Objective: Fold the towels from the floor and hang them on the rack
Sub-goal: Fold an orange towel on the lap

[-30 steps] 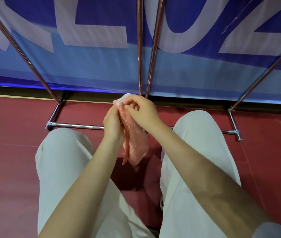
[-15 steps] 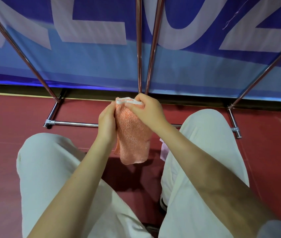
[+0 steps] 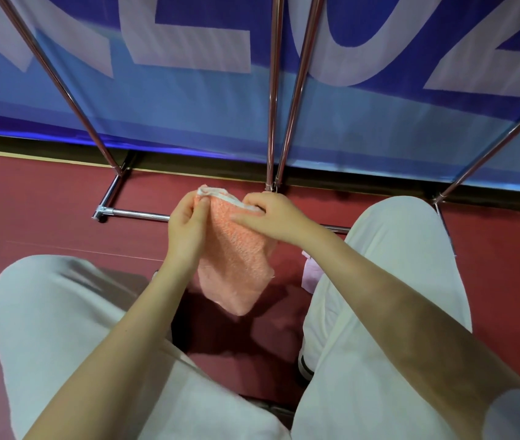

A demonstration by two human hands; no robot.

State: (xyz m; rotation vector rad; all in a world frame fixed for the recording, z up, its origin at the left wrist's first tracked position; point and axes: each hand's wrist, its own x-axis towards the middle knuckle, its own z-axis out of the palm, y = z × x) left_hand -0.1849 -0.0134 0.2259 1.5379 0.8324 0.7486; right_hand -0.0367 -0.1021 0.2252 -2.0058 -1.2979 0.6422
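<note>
A person crouches or sits with both knees up, white trousers (image 3: 71,328) at 7 and 5 o'clock, and holds a small orange towel (image 3: 236,265) up between the knees, near the middle of the view.

The left hand (image 3: 187,236) takes the towel's upper left corner: the thumb lies on the near face and the fingers curl behind, so the grip is pressed together on the cloth. The right hand (image 3: 273,217) takes the upper right part of the same edge, fingers folded over the pale hem, thumb stretched flat across the near face toward 9 o'clock; its grip also pinches the towel. The hands are near each other, with a short span of hem between them.

The towel hangs from the two hands and its lower corner points toward 6 o'clock, clear of the red floor (image 3: 30,201). It looks doubled over, though the layers cannot be counted.

A bit of pink cloth (image 3: 311,276) shows just beside the right knee, at 3 o'clock from the towel, mostly hidden.

Beyond the hands, at 12 o'clock, stands the rack (image 3: 273,90): chrome poles rising steeply and a base bar lying on the floor behind the hands. Behind it hangs a blue banner (image 3: 188,115) with large pale letters.
</note>
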